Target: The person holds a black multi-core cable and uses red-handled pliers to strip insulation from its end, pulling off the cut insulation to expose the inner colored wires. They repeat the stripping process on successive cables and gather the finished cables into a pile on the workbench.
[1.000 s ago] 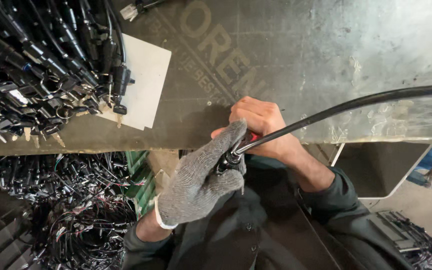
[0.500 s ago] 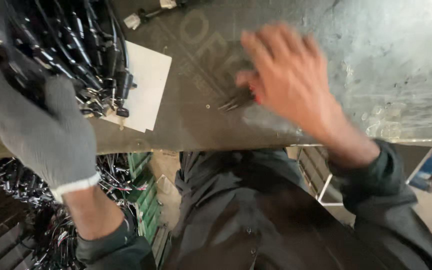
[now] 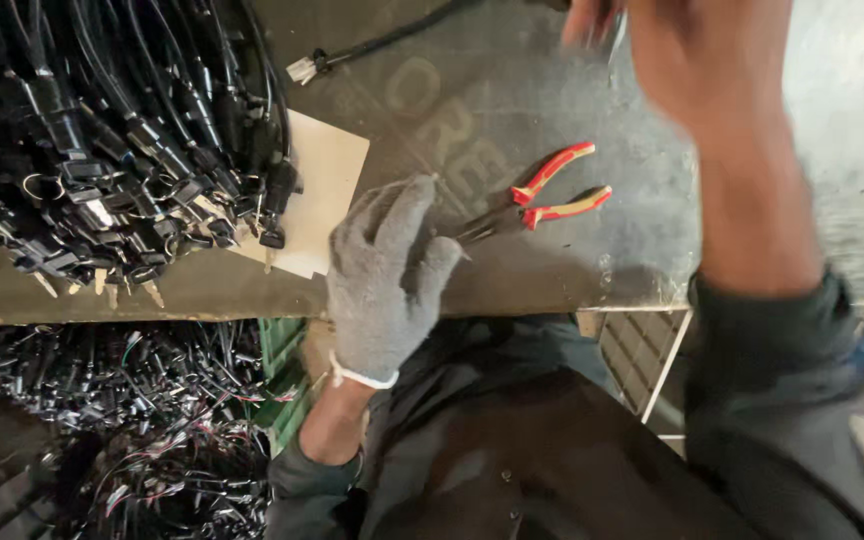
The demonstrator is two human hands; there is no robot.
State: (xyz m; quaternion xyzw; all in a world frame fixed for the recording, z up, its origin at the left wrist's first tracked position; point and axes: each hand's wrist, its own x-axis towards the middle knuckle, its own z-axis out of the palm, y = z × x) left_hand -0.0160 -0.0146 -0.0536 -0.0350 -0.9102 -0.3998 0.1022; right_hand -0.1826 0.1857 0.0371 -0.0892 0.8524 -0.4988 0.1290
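Since earlier, gloved left hand moved beside pliers (grip open); right hand unclear.

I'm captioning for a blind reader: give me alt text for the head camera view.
A grey-gloved left hand rests flat on a worn workbench beside red-handled pliers, while the bare right hand reaches away, blurred. Bundled black cables lie at left.

Right hand — motion-blurred, fingertips cut off by the top edge, grip unreadable; pliers — jaw tips hidden behind the gloved left hand; cable bundle cropped at left
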